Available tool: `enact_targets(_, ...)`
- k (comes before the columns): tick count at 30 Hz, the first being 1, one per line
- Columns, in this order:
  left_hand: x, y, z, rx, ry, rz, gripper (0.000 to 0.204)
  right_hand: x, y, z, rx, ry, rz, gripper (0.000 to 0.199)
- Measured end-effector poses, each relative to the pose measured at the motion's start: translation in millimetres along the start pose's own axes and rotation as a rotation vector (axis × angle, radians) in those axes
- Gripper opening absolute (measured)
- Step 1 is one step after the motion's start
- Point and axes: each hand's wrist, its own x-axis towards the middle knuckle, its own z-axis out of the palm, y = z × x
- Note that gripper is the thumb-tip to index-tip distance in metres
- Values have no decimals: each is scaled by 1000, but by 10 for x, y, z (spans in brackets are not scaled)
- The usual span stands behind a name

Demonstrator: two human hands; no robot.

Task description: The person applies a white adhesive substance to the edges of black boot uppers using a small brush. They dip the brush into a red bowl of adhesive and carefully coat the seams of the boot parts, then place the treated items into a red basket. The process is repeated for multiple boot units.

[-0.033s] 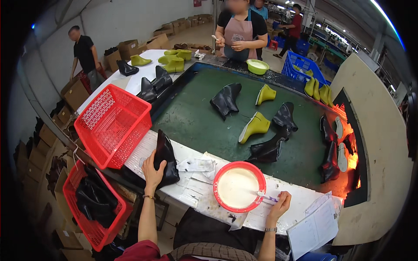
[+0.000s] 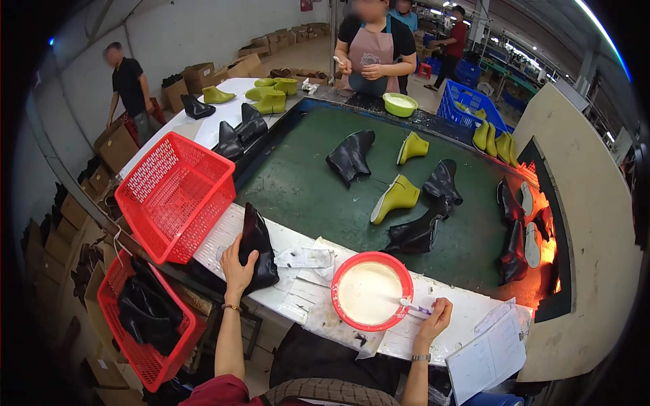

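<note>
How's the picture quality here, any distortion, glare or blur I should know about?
Head view: strong fisheye bend, so the green belt and the white bench edge curve, with dark corners at the rim. The orange glow at the oven opening is overexposed. The left hand and right hand are sharp; faces behind are blurred.

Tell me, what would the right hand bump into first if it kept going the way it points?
Probably the red bowl of white paste: the right hand points left toward it, holding a brush over its rim.
</note>
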Motion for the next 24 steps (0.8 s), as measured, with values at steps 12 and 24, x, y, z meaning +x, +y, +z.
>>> enact_targets(12, -3, -34, 10, -1, 15, 14, 68, 2, 3, 20, 20, 0, -7, 23)
enact_targets(24, -7, -6, -12, -18, 3, -12, 69, -2, -8, 17, 28, -2, 0, 23)
